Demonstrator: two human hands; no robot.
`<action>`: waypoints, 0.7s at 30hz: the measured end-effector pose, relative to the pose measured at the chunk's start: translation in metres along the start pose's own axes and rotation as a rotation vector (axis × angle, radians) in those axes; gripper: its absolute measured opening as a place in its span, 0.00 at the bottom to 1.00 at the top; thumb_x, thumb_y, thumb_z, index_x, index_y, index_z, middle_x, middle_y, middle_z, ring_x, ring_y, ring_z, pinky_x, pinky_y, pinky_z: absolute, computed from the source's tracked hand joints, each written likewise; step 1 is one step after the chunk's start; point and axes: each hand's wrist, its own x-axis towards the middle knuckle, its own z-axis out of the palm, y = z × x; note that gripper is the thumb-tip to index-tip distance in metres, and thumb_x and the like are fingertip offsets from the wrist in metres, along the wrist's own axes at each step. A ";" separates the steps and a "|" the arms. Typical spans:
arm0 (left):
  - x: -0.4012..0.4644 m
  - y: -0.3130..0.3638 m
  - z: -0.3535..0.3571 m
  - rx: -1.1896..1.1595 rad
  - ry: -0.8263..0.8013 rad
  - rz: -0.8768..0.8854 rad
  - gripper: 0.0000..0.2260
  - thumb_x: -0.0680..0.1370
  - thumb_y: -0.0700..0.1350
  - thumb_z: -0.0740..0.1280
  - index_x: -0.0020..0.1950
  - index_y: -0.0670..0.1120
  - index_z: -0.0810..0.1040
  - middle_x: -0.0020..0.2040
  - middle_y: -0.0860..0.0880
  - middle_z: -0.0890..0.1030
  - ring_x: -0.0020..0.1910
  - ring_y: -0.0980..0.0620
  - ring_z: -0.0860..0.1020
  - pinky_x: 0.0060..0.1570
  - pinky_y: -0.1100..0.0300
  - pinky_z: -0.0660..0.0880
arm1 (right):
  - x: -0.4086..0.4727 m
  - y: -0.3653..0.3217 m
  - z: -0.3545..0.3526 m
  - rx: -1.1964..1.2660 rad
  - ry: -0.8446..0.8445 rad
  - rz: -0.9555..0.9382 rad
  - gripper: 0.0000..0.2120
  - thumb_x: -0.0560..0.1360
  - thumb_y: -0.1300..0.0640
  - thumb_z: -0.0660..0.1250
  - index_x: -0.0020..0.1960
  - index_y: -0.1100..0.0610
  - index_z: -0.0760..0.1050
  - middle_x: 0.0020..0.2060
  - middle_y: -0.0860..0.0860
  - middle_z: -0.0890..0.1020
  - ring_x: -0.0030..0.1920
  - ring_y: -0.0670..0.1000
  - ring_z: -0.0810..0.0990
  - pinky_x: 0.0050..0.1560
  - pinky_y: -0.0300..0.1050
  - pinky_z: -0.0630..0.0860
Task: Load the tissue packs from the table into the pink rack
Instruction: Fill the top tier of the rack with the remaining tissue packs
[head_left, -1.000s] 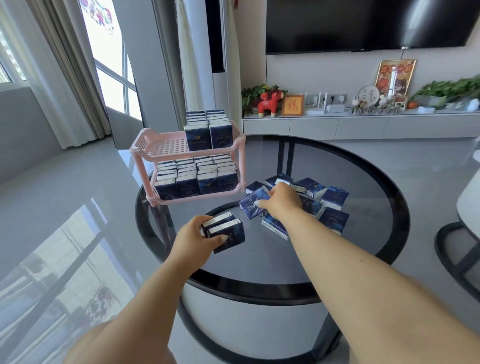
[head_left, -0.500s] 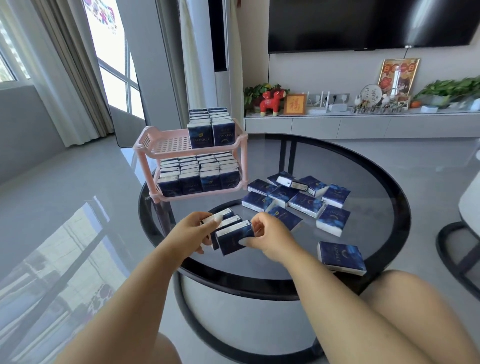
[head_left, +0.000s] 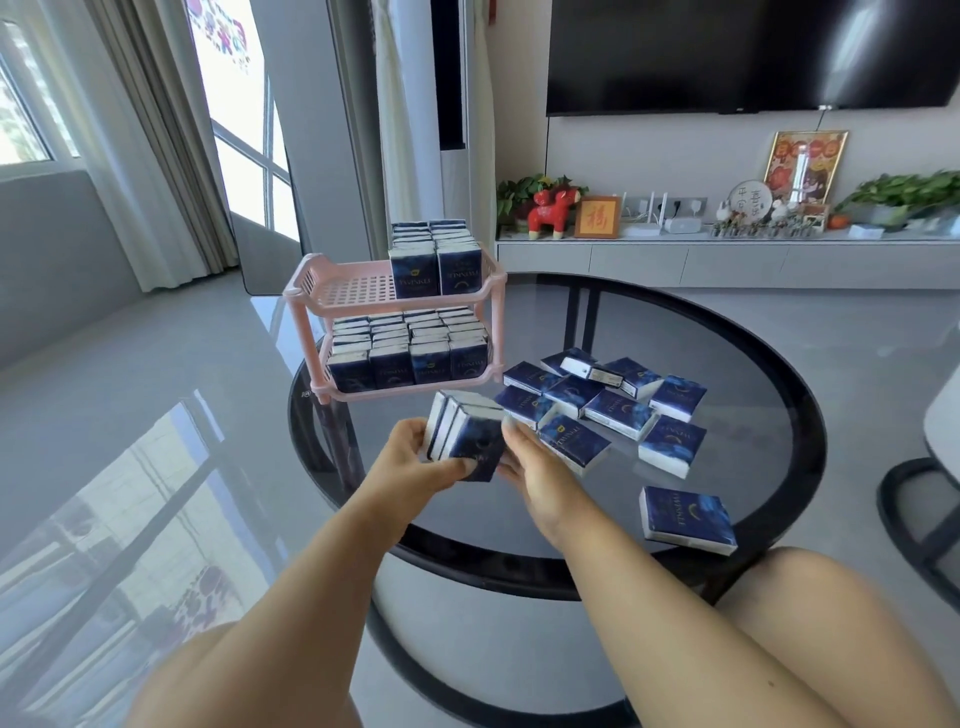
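Pink rack (head_left: 306, 283): lower tier full, upper part-filled. Both grips, left hand (head_left: 402, 460) and right hand (head_left: 530, 467), clamp a stack of packs (head_left: 467, 434); loose packs (head_left: 618, 410) remain on the surface (head_left: 753, 374).

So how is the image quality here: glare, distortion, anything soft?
Head view: bright daylight from the window; its reflection glares on the floor; wide-angle bend curves the TV edge; the held packs are slightly blurred; the rack reads sharp.

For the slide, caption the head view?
Both hands hold a tissue-pack stack before the half-filled pink rack.
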 end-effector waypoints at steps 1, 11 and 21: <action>0.000 -0.002 0.001 0.073 -0.018 0.015 0.28 0.66 0.40 0.78 0.61 0.45 0.69 0.58 0.44 0.79 0.58 0.45 0.79 0.56 0.53 0.78 | -0.002 -0.003 0.004 -0.010 -0.024 -0.005 0.27 0.72 0.33 0.59 0.65 0.45 0.72 0.61 0.41 0.78 0.63 0.41 0.74 0.69 0.46 0.65; -0.002 -0.007 -0.008 0.426 0.009 0.072 0.31 0.63 0.45 0.81 0.61 0.52 0.69 0.55 0.52 0.79 0.50 0.55 0.80 0.51 0.59 0.78 | -0.011 0.001 0.010 -0.142 -0.094 -0.013 0.38 0.71 0.27 0.50 0.74 0.46 0.61 0.67 0.37 0.65 0.68 0.38 0.62 0.71 0.41 0.55; 0.012 0.021 -0.038 0.376 0.112 0.173 0.26 0.60 0.47 0.82 0.55 0.52 0.76 0.46 0.52 0.85 0.45 0.51 0.83 0.49 0.52 0.81 | 0.012 -0.033 0.022 -0.285 -0.068 -0.184 0.34 0.74 0.33 0.44 0.70 0.50 0.68 0.65 0.40 0.72 0.66 0.39 0.67 0.66 0.36 0.59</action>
